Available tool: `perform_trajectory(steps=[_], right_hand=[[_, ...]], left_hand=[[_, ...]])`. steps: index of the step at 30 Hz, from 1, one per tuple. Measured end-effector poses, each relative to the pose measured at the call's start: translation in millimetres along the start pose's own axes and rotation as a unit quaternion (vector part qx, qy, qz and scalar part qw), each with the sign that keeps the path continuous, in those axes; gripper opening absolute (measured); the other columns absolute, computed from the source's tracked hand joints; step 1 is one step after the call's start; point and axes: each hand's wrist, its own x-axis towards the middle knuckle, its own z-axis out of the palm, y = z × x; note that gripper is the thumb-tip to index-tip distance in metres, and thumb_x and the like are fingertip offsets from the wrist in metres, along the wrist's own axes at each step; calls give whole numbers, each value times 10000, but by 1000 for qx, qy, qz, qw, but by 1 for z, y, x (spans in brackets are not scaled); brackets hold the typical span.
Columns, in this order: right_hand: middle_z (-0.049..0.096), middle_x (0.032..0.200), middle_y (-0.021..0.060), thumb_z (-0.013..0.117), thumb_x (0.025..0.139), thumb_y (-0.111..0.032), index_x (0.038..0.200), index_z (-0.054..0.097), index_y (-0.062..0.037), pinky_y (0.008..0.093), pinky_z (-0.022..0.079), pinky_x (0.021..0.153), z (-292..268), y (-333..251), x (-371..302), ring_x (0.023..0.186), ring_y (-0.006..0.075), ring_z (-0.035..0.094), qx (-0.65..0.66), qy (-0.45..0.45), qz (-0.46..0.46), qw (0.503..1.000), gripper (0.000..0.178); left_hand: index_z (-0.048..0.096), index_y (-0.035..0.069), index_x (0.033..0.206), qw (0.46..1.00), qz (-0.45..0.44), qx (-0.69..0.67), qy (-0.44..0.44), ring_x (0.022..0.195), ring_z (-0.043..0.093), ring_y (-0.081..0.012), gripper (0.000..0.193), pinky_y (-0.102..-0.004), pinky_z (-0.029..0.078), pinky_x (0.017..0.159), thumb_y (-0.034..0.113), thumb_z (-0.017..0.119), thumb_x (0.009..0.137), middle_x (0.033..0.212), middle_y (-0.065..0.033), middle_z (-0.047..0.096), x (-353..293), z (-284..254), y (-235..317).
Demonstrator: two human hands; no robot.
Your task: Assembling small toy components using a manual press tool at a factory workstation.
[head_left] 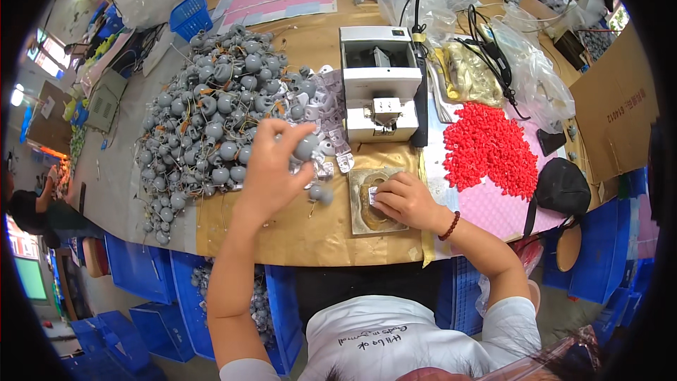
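Two hands busy at the bench. Left hand (271,166) is lifted off the table, fingers closed on a grey round part (307,147) at the edge of the grey pile (211,116) (stock kept within reach). Right hand (403,201) is low, wrist flat, fingertips pinching a small clear piece (371,196) onto the metal plate (361,217) before the white machine (379,81). Red bits (490,147) lie further right.

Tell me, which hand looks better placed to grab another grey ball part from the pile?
Probably the left hand: it hovers at the edge of the pile of grey round wired parts, already pinching one. The right hand rests away on the small metal plate.
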Motion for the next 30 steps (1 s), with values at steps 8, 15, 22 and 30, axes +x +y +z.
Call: perform_trajectory(steps=[8,15,22,30], right_hand=[[643,1061,106,818,815,-102,1054,672,-48,384,515,869,-17,-1,0,998,299,608,84,40,80,992,285],[607,1266,167,788,856,-110,1312,546,-10,400,466,1028,-62,-12,37,1176,294,594,273,170,93,942,526],[650,1058,28,682,985,-58,1434,520,-22,259,545,813,-46,-45,34,924,97,666,623,-30,296,723,478],[743,960,86,717,925,-20,1081,766,-12,315,562,686,-51,-28,12,800,192,714,276,-90,277,916,163]], left_hand=[[614,39,1222,981,73,-141,111,1086,625,-275,530,-369,518,933,4,832,740,1202,-143,613,1,-35,43],[637,45,1151,987,70,-114,84,980,614,-312,482,-404,520,847,74,871,730,1079,-131,591,-4,6,53],[594,32,1066,970,-46,-221,92,919,596,-301,382,-391,503,780,80,833,772,1025,-134,567,-41,44,61],[606,30,1099,968,-165,-187,1,906,616,-336,349,-413,517,777,109,792,814,1046,-163,586,-101,92,57]])
